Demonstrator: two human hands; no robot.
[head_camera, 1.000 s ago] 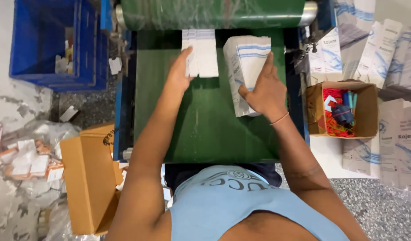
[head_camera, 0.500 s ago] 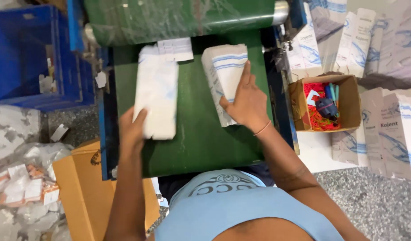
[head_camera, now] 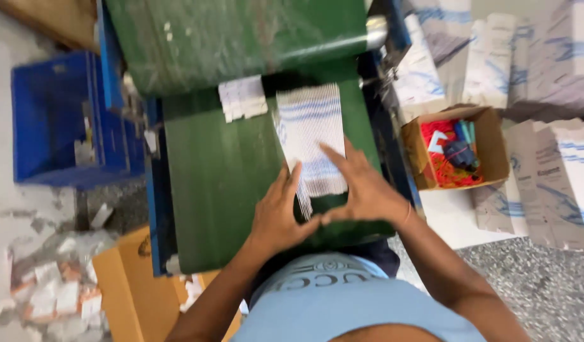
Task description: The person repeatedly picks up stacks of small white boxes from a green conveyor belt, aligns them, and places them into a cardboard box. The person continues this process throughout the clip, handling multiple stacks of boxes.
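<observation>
A stack of flat white cartons with blue stripes (head_camera: 310,136) stands on edge on the green conveyor belt (head_camera: 209,190). My left hand (head_camera: 280,212) presses against the stack's near left end, fingers spread upward. My right hand (head_camera: 361,187) lies over its near right end, fingers pointing up and left. Both hands squeeze the stack between them. A small pile of white flat cartons (head_camera: 242,98) lies further up the belt, near the green roller (head_camera: 241,38).
A blue crate (head_camera: 64,120) sits left of the conveyor. A brown cardboard box (head_camera: 133,297) stands at lower left. An open cardboard box with red and blue items (head_camera: 453,149) is at the right, beside piles of flat white cartons (head_camera: 539,95).
My left hand has brought the white cartons it held from the belt's left side over to the striped stack. Both hands now press that stack together. The view has shifted right.
</observation>
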